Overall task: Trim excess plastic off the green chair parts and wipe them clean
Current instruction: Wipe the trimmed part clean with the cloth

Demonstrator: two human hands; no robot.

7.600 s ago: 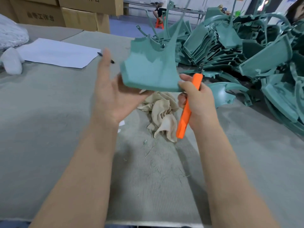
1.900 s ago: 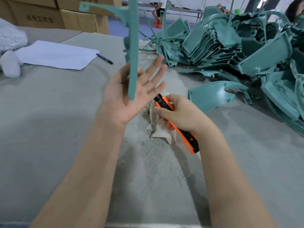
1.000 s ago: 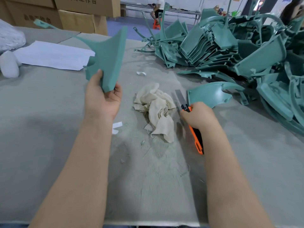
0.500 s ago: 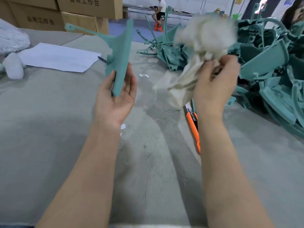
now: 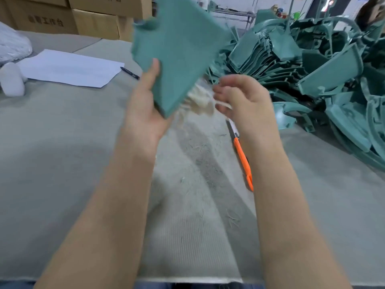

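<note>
A wide work table covered in grey ribbed fabric fills the near and middle ground in bright, even light. On its far left lie a white sheet of paper, a dark pen just beside it and a white bag, with brown cardboard boxes stacked behind. Farther back, a metal bench stands before a pale wall.
</note>
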